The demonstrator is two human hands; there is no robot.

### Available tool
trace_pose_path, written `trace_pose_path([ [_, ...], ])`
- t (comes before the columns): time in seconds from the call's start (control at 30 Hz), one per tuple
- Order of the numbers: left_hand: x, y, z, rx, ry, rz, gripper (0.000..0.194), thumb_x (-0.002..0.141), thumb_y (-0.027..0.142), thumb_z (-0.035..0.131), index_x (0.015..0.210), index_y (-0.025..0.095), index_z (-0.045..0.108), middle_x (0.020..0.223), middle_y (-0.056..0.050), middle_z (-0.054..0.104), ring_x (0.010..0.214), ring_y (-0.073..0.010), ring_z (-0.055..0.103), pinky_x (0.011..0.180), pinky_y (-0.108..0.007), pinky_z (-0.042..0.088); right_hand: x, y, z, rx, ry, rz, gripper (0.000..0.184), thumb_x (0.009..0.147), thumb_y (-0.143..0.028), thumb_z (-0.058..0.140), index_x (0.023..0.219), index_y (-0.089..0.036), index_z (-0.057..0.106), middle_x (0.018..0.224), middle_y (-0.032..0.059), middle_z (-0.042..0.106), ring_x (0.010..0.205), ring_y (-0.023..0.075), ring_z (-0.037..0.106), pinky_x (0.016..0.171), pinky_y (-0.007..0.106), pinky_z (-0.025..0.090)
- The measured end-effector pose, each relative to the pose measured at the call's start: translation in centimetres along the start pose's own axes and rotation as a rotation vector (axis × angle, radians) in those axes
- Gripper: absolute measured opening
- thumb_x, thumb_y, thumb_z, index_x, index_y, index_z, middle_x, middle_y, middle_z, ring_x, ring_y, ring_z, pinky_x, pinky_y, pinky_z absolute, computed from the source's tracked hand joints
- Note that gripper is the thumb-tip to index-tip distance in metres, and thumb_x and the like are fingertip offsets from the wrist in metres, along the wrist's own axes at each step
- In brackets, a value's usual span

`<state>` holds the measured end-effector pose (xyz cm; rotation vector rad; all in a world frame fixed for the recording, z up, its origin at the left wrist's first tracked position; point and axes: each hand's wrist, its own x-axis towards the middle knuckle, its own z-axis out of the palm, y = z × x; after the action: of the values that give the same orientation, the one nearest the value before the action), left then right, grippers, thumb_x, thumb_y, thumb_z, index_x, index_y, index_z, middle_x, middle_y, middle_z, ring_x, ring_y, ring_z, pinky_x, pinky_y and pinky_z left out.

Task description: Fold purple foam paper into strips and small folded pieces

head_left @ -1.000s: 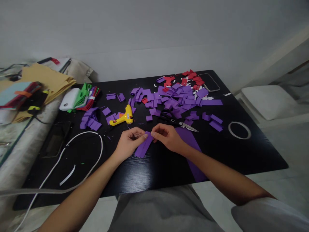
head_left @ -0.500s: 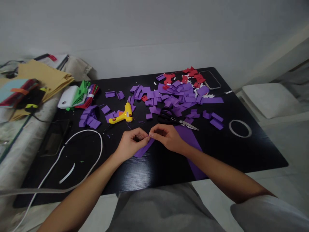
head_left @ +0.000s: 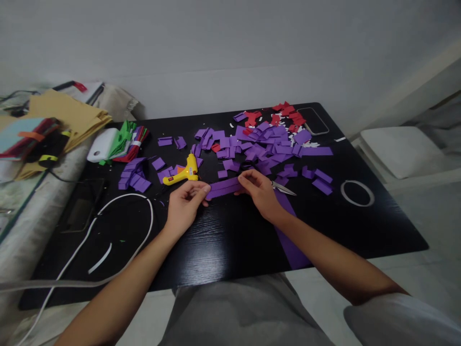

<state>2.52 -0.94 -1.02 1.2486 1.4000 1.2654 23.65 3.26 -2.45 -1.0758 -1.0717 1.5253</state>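
A folded purple paper strip [head_left: 224, 187] lies almost level across the black table [head_left: 230, 240], held at both ends. My left hand [head_left: 183, 204] pinches its left end with thumb and fingers closed. My right hand [head_left: 260, 191] presses and grips its right end. Just behind the strip lies a yellow glue gun [head_left: 182, 174]. Black-handled scissors [head_left: 279, 187] lie partly hidden behind my right hand. A long purple sheet [head_left: 290, 235] runs under my right forearm to the table's front edge.
Several purple cut pieces [head_left: 259, 146] and red scraps [head_left: 284, 115] cover the far half of the table. A small purple stack [head_left: 133, 178], a white cord [head_left: 118, 226], a white ring [head_left: 357, 193], a phone [head_left: 315, 121] and coloured paper bundles [head_left: 127, 139] lie around.
The strip was held tilted and close to me between both hands. Both hands have moved it away towards the glue gun and spread apart, so it now lies stretched almost level.
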Motion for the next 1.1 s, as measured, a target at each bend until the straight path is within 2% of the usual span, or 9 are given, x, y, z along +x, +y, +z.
trace_pose_path([
  [0.1, -0.2, -0.2, -0.1, 0.066, 0.037, 0.064, 0.019, 0.084, 0.037, 0.078, 0.09, 0.02, 0.076, 0.075, 0.001, 0.073, 0.056, -0.0113, 0.063, 0.057, -0.023, 0.052, -0.5, -0.2, 0.2, -0.085, -0.12, -0.01, 0.03, 0.075, -0.039, 0.084, 0.092, -0.021, 0.067, 0.082, -0.0012, 0.068, 0.073, 0.0156, 0.065, 0.074, 0.032, 0.06],
  [0.23, -0.7, -0.5, -0.2, 0.199, -0.006, 0.173, 0.016, 0.088, 0.036, 0.076, 0.093, 0.02, 0.078, 0.079, 0.0, 0.075, 0.059, -0.0116, 0.065, 0.062, -0.024, 0.054, -1.1, -0.4, 0.5, -0.285, -0.211, -0.081, 0.021, 0.08, -0.037, 0.082, 0.087, -0.019, 0.073, 0.074, 0.0002, 0.071, 0.07, 0.0166, 0.067, 0.072, 0.031, 0.056],
  [0.37, -0.9, -0.7, -0.1, 0.125, 0.007, 0.184, 0.022, 0.087, 0.036, 0.077, 0.102, 0.02, 0.077, 0.085, 0.0, 0.076, 0.063, -0.0115, 0.067, 0.065, -0.024, 0.057, -1.1, -0.3, 0.6, -0.261, -0.194, -0.101, 0.021, 0.08, -0.038, 0.082, 0.082, -0.019, 0.076, 0.071, 0.0007, 0.073, 0.066, 0.0161, 0.068, 0.068, 0.029, 0.056],
  [0.57, -0.5, -0.6, 0.2, 0.034, 0.052, 0.11, 0.021, 0.082, 0.037, 0.081, 0.09, 0.018, 0.076, 0.074, 0.001, 0.074, 0.058, -0.0117, 0.066, 0.06, -0.024, 0.057, -1.2, -0.3, 0.5, -0.308, -0.2, -0.145, 0.017, 0.082, -0.034, 0.081, 0.081, -0.018, 0.076, 0.075, 0.0016, 0.076, 0.07, 0.0167, 0.071, 0.07, 0.029, 0.057],
  [0.63, -0.5, -0.5, 0.2, 0.037, 0.061, 0.107, 0.021, 0.081, 0.036, 0.081, 0.09, 0.018, 0.077, 0.075, 0.0, 0.075, 0.059, -0.012, 0.067, 0.06, -0.024, 0.058, -1.4, -0.3, 0.5, -0.354, -0.189, -0.209, 0.014, 0.082, -0.03, 0.082, 0.09, -0.019, 0.078, 0.085, 0.0026, 0.079, 0.078, 0.0176, 0.073, 0.074, 0.029, 0.057],
  [0.73, -0.6, -0.4, 0.2, 0.068, 0.054, 0.112, 0.019, 0.081, 0.035, 0.081, 0.091, 0.018, 0.079, 0.075, 0.0, 0.076, 0.059, -0.0121, 0.068, 0.06, -0.024, 0.058, -1.8, -0.1, 0.6, -0.408, -0.137, -0.339, 0.027, 0.085, -0.025, 0.08, 0.112, -0.023, 0.078, 0.098, 0.0026, 0.081, 0.088, 0.0181, 0.076, 0.081, 0.029, 0.058],
  [0.87, -0.7, -0.4, 0.2, 0.087, 0.048, 0.121, 0.019, 0.082, 0.034, 0.081, 0.094, 0.018, 0.081, 0.077, 0.0, 0.077, 0.059, -0.0117, 0.068, 0.061, -0.023, 0.058, -2.0, 0.0, 0.7, -0.485, -0.156, -0.476, 0.018, 0.092, -0.024, 0.074, 0.108, -0.025, 0.081, 0.103, 0.003, 0.083, 0.093, 0.0193, 0.077, 0.089, 0.033, 0.059],
  [1.0, -0.7, -0.5, 0.2, 0.072, 0.042, 0.121, 0.019, 0.082, 0.034, 0.082, 0.093, 0.018, 0.08, 0.075, 0.0, 0.076, 0.059, -0.0109, 0.067, 0.061, -0.022, 0.058, -2.0, 0.0, 0.7, -0.468, -0.18, -0.485, 0.016, 0.093, -0.022, 0.073, 0.105, -0.025, 0.083, 0.104, 0.0033, 0.083, 0.092, 0.0198, 0.078, 0.088, 0.033, 0.06],
  [1.1, -0.7, -0.3, 0.3, 0.028, -0.021, 0.085, 0.021, 0.083, 0.037, 0.081, 0.091, 0.018, 0.079, 0.073, 0.0, 0.074, 0.059, -0.011, 0.065, 0.06, -0.022, 0.058, -2.1, 0.2, 0.7, -0.462, -0.2, -0.452, 0.015, 0.093, -0.023, 0.074, 0.104, -0.026, 0.083, 0.103, 0.0027, 0.083, 0.092, 0.02, 0.078, 0.088, 0.034, 0.06],
])
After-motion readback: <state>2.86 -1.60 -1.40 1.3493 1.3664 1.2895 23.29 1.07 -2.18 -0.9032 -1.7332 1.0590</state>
